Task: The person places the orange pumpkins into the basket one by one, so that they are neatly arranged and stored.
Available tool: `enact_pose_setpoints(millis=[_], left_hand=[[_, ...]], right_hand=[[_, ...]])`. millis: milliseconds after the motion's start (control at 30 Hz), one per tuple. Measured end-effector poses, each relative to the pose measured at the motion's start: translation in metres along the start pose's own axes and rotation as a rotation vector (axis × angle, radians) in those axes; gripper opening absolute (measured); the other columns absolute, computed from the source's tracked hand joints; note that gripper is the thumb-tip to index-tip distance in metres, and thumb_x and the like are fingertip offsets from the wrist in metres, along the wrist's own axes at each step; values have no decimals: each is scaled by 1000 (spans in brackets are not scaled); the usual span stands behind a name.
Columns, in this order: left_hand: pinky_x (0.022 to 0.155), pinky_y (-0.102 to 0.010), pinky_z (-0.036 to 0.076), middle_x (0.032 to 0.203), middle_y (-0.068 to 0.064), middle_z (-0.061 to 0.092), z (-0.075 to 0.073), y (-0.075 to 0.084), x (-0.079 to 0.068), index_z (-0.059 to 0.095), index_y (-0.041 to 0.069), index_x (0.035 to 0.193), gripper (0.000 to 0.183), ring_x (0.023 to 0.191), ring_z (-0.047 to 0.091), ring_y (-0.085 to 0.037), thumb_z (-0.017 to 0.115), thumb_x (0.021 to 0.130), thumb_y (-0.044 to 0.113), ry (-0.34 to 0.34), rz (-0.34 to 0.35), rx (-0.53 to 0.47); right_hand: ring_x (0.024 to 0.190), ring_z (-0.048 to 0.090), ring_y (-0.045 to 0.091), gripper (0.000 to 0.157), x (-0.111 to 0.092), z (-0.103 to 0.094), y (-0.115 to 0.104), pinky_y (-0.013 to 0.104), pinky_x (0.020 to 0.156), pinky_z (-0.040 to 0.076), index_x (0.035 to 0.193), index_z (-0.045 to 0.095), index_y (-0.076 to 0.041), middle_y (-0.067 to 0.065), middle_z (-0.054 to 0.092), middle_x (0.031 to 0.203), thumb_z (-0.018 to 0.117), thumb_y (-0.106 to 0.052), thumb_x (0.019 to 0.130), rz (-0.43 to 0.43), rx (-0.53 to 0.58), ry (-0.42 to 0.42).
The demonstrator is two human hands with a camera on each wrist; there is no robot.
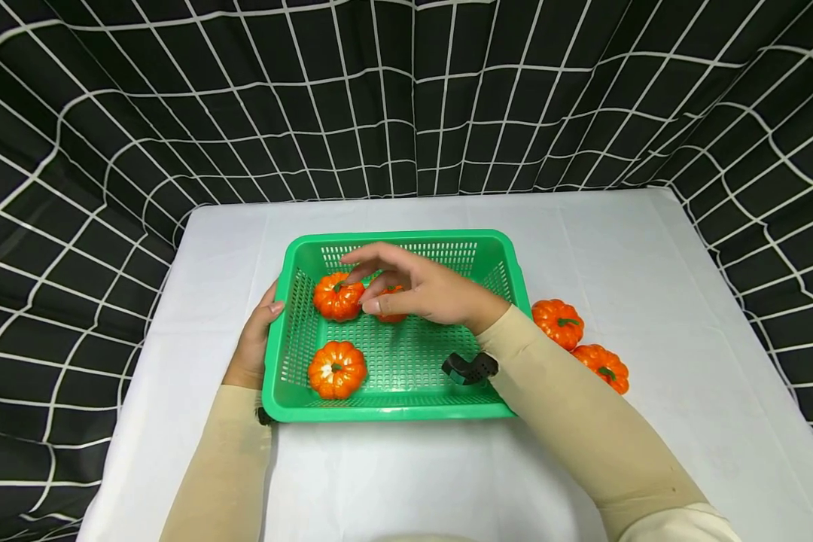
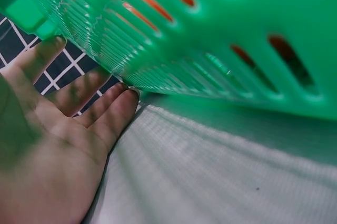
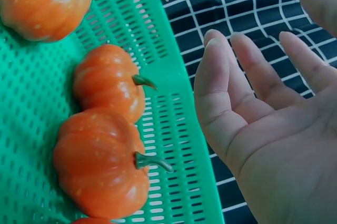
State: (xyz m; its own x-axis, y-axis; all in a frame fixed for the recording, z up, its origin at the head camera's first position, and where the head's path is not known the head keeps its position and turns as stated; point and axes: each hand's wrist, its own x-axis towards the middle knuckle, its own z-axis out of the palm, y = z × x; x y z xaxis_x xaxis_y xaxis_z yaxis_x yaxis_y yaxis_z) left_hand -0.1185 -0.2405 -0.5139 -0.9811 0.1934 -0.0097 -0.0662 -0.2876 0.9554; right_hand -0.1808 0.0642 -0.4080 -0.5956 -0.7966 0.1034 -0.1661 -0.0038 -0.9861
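A green plastic basket (image 1: 406, 413) with slotted walls stands on the white-covered table. Inside lie several small orange pumpkins with green stems: one pumpkin (image 1: 339, 297) at the back left, another pumpkin (image 1: 336, 369) at the front left, and a pumpkin (image 1: 391, 307) partly hidden behind my right hand. My left hand (image 1: 252, 342) holds the basket's left side, thumb over the rim; in the left wrist view its fingers (image 2: 113, 116) lie against the outer wall. Over the basket hovers my right hand (image 1: 423, 290), fingers loosely bent and holding nothing. The right wrist view shows two pumpkins (image 3: 102, 161) touching.
Two more pumpkins lie on the table right of the basket: one pumpkin (image 1: 557, 322) close to its wall, the other pumpkin (image 1: 603, 366) nearer the front. Black cloth with a white grid (image 1: 379, 98) surrounds the white tabletop (image 1: 650, 263).
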Motion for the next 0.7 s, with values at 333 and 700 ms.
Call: enact_pose_setpoints(millis=[333, 700], left_hand=[[104, -38, 54, 169, -16, 38, 0, 2, 0, 26, 23, 176, 74, 129, 56, -30, 31, 102, 21, -7, 4, 8], [100, -37, 57, 165, -18, 41, -3, -1, 1, 27, 21, 175, 74, 122, 61, -25, 31, 101, 20, -24, 28, -7]], right_hand=[[118, 68, 37, 47, -7, -11, -10, 56, 93, 58, 156, 56, -15, 12, 64, 142, 65, -20, 110, -57, 57, 115], [121, 66, 43, 47, -16, -21, -22, 52, 92, 59, 157, 55, -12, 14, 62, 144, 63, -18, 111, -76, 70, 228]])
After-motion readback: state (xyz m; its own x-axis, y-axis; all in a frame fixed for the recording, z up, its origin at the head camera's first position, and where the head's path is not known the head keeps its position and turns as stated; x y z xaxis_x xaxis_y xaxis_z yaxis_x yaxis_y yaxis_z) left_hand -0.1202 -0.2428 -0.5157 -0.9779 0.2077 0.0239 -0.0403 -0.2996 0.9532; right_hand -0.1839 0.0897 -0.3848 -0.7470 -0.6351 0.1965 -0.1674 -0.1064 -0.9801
